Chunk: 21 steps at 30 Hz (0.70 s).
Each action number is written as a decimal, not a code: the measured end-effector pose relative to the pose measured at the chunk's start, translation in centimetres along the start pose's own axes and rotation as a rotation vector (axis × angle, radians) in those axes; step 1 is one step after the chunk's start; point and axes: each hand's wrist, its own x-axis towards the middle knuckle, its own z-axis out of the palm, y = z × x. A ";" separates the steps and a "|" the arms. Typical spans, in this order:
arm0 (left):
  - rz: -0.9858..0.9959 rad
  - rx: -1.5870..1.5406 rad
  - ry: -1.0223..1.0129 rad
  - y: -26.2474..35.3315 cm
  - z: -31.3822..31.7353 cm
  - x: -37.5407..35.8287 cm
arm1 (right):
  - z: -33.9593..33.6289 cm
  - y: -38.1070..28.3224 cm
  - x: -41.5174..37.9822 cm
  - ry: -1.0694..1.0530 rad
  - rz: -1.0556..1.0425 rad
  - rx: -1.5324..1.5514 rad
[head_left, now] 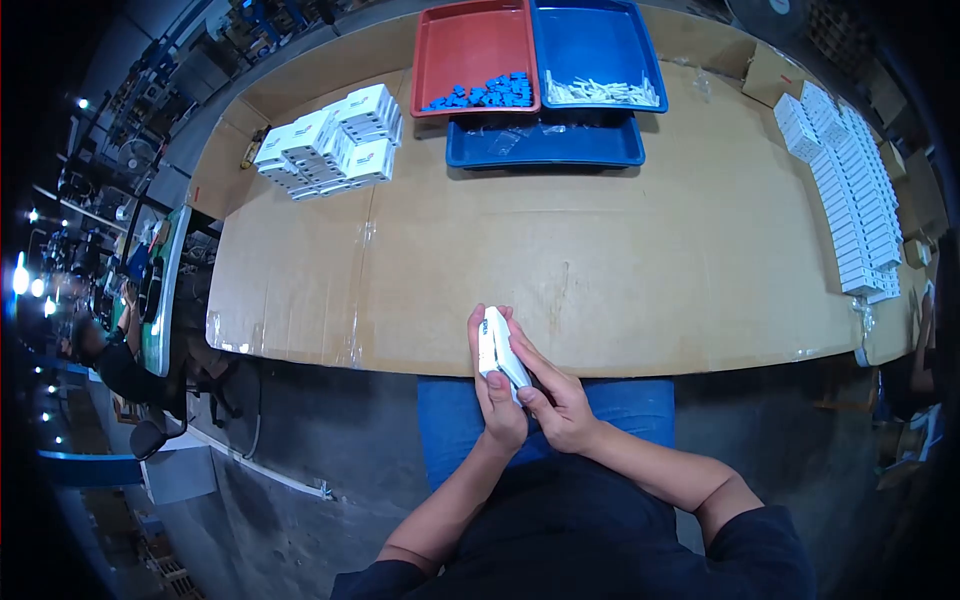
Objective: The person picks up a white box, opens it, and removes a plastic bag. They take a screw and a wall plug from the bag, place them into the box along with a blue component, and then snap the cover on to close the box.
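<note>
Between my two hands, just over the table's front edge, is a white plastic casing with dark print on one face. My left hand wraps its left side, thumb across the near end. From the other side my right hand closes on the same casing, its fingers lying along the right face and its thumb near the lower end. A dark slit runs lengthwise between the casing's two white faces. The palms hide part of it.
Stacked white casings stand at the back left, long rows of them at the right. A red tray holds blue pieces, a blue tray pale sticks; another blue tray sits below. At far left a person sits.
</note>
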 end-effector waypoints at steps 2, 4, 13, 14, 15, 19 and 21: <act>0.006 0.011 0.005 -0.6 -0.2 -0.1 | 0.7 0.4 -0.3 0.071 0.047 0.166; 0.000 0.072 -0.021 -0.2 0.4 0.1 | 0.4 0.9 0.0 0.136 0.081 0.331; 0.171 0.420 -0.259 -2.3 -0.3 1.4 | -2.9 -1.9 1.3 0.266 0.522 0.495; 0.164 0.415 -0.267 -2.3 -0.2 1.5 | -2.8 -2.1 1.3 0.309 0.617 0.563; 0.168 0.388 -0.271 -2.4 0.0 1.6 | -2.9 -2.0 1.2 0.319 0.621 0.562; 0.173 0.444 -0.240 -2.0 0.2 1.9 | -2.5 -1.8 1.5 0.357 0.638 0.615; 0.171 0.454 -0.196 -2.3 0.1 1.8 | -2.0 -1.8 1.6 0.359 0.601 0.598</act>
